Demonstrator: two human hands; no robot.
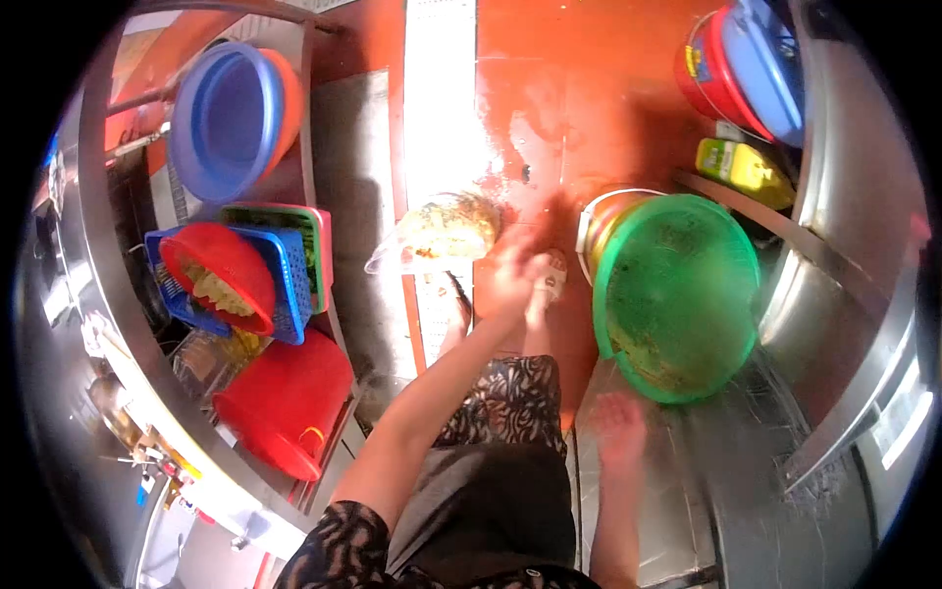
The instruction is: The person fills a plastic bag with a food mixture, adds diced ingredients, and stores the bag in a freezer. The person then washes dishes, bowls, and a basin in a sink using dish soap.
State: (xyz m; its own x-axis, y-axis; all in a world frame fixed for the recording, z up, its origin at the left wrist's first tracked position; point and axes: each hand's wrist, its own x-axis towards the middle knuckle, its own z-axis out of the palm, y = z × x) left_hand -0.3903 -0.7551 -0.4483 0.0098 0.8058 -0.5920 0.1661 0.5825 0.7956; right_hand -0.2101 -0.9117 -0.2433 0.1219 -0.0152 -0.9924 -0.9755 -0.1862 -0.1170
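Note:
My left hand (518,267) reaches forward over my feet, smeared by motion. It is closest to a clear plastic bag (446,228) of pale and greenish food on the floor; whether they touch I cannot tell. At lower right, my right hand (619,424) is just below the rim of a large green basin (605,294), also blurred, and I see nothing in it. The basin is tilted, with greenish bits on its inside. Behind the basin, partly hidden, is a bucket (599,221) with a pale rim.
On the left shelf are a blue basin (221,123), a red bowl (250,260) of pale food, a blue basket (291,280) and a red bucket (294,393). At right are a red bucket (708,79) and a yellow container (756,175). The red floor (559,108) looks wet.

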